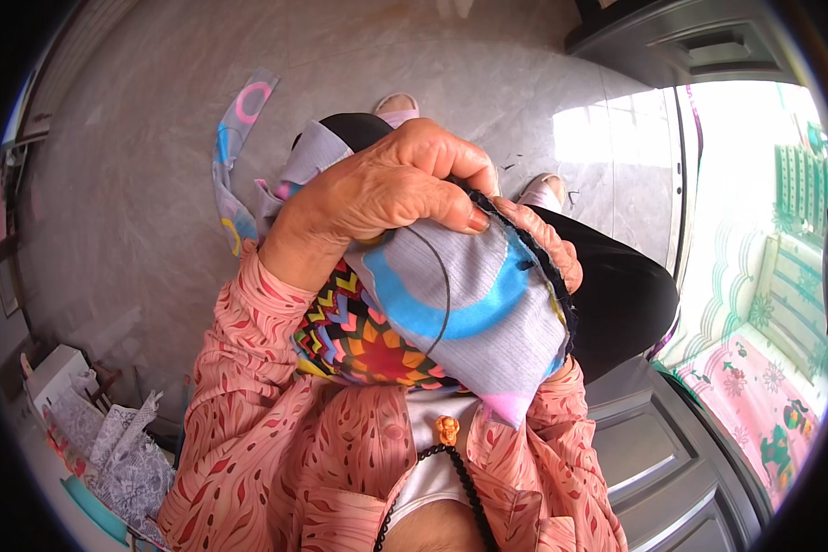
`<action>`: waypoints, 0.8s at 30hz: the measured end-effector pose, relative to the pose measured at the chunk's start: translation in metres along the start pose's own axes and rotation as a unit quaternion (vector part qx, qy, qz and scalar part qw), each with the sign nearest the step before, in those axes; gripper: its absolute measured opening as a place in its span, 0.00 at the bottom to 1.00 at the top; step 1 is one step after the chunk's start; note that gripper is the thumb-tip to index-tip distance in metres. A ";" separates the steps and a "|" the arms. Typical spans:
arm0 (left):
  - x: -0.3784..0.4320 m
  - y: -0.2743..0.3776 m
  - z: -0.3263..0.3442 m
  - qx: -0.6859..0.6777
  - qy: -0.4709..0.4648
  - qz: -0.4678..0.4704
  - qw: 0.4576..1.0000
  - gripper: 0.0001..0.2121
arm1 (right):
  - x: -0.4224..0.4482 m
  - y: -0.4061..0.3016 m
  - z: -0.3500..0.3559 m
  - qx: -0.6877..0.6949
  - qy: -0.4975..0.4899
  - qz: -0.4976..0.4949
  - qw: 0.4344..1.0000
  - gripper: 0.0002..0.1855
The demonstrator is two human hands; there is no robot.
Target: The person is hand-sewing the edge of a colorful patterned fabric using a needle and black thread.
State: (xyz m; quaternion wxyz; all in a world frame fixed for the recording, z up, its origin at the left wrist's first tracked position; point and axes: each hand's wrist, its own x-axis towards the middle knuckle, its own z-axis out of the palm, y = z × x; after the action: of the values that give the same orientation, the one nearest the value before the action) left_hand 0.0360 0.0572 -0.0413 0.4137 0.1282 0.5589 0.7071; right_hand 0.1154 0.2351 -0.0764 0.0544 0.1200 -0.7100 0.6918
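My left hand [393, 183] pinches the upper edge of a grey ribbed fabric piece [483, 303] between thumb and forefinger. The fabric has a blue ring and a pink corner, and a frayed dark strip [548, 265] runs along its right edge. Fingers of my right hand [545, 238] grip that edge from the far side; the rest of this hand is hidden behind the fabric. A thin dark curved line crosses the grey cloth; whether it is thread or print, I cannot tell. Beneath lies a colourful flower-and-zigzag patterned textile [379, 345] on my lap.
A long strip of similar fabric [231, 152] hangs at the left over the tiled floor [145, 172]. White lace cloth [127, 455] lies at lower left. A grey panelled door [655, 441] stands at lower right, a bright doorway with a sheer curtain [724, 276] beside it. Dark scraps [514, 164] dot the floor.
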 end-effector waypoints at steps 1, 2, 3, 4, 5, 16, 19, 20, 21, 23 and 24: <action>0.000 0.000 0.000 0.003 0.000 -0.002 1.000 0.07 | -0.001 0.001 0.001 0.009 0.006 0.007 1.000 0.21; 0.001 0.000 0.000 0.007 0.000 -0.003 1.000 0.07 | -0.001 0.002 0.001 0.014 0.012 0.006 1.000 0.21; 0.001 0.000 0.000 0.007 0.001 -0.005 1.000 0.07 | -0.002 0.003 0.002 0.019 0.018 0.005 1.000 0.21; 0.001 -0.001 0.000 0.008 0.003 -0.006 1.000 0.07 | -0.001 0.004 0.003 0.018 0.023 -0.003 1.000 0.21; 0.002 -0.001 0.000 0.009 0.003 -0.008 1.000 0.07 | -0.001 0.004 0.002 0.018 0.020 -0.001 1.000 0.21; -0.003 0.000 -0.001 -0.013 0.012 -0.021 1.000 0.07 | -0.002 -0.004 0.006 0.054 0.016 0.045 0.997 0.18; -0.003 0.001 -0.002 -0.006 0.012 -0.021 1.000 0.07 | -0.001 -0.005 0.015 0.072 0.066 0.038 0.995 0.16; -0.002 0.002 -0.001 0.003 0.008 -0.023 1.000 0.08 | -0.001 -0.005 0.019 0.077 0.077 0.037 0.993 0.16; 0.002 0.003 0.001 0.003 0.020 -0.033 0.999 0.08 | -0.001 -0.004 0.020 0.077 0.093 0.035 0.992 0.15; 0.005 0.006 0.007 -0.004 0.026 -0.039 0.999 0.08 | 0.002 -0.006 0.016 0.035 0.092 0.018 0.995 0.14; 0.003 0.005 0.005 0.000 0.026 -0.031 0.999 0.07 | 0.002 -0.011 0.013 0.010 0.072 0.029 0.997 0.12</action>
State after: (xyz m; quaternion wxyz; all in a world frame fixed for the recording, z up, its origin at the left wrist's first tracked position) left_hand 0.0351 0.0630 -0.0355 0.4206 0.0922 0.5736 0.6968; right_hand 0.1171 0.2218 -0.0653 0.0843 0.0501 -0.7001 0.7073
